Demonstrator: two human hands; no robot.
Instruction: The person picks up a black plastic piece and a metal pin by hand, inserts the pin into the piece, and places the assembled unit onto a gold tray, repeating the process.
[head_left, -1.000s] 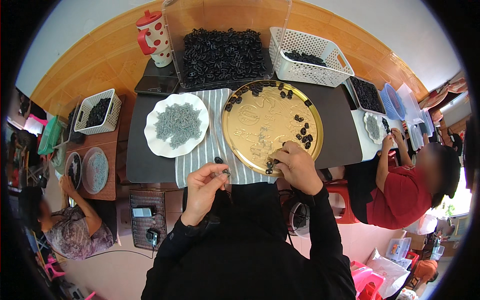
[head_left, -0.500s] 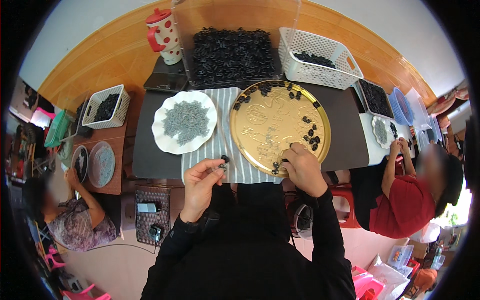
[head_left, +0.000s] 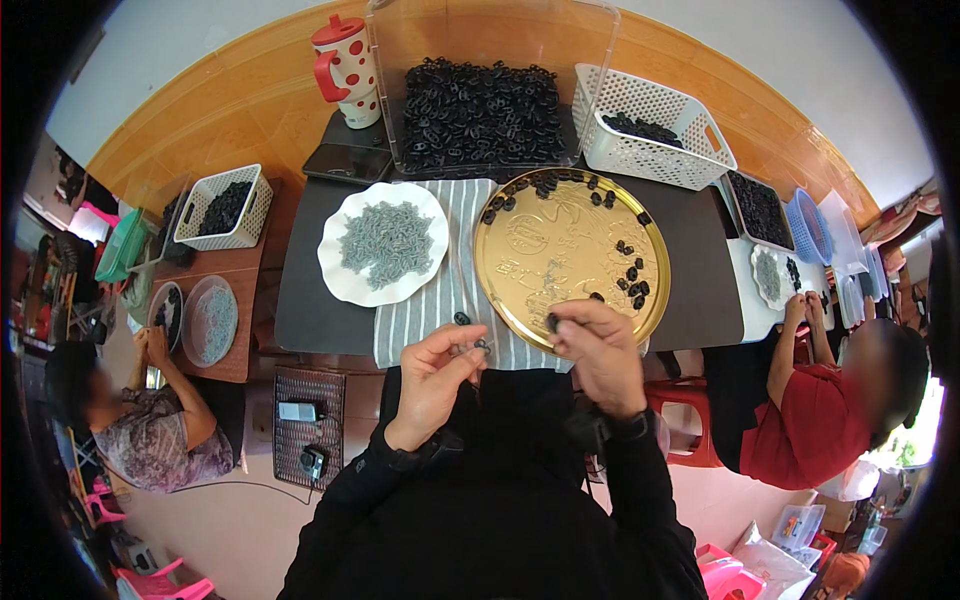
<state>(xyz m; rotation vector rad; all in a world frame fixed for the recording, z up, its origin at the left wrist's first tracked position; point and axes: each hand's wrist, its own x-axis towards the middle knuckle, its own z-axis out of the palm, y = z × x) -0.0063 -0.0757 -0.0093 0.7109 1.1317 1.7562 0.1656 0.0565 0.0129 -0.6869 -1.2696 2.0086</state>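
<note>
My left hand [head_left: 432, 388] is closed in a pinch over the front of the striped cloth [head_left: 405, 335]. Between its thumb and fingers are small greyish pieces [head_left: 482, 346], too small to name. Just beyond those fingertips is a small black oval part [head_left: 461, 318]; whether they touch it I cannot tell. Over the front edge of the round gold tray [head_left: 520, 250], my right hand [head_left: 608, 362] pinches another small black part [head_left: 552, 322] between thumb and fingers. Several similar black parts [head_left: 637, 290] lie along the tray's right side and far rim. A wavy-rimmed white plate [head_left: 335, 275] holds many small grey pieces [head_left: 388, 243].
Behind the tray stand a clear bin [head_left: 590, 40] heaped with black parts and a white perforated basket [head_left: 700, 165]. A red-dotted cup [head_left: 350, 75] and a dark phone [head_left: 347, 162] sit at the back left. People work at side tables, left [head_left: 160, 430] and right [head_left: 800, 420].
My right hand has lifted from the tray's front, bringing up a black part. My left hand has moved slightly right. The whole view has shifted a little.
</note>
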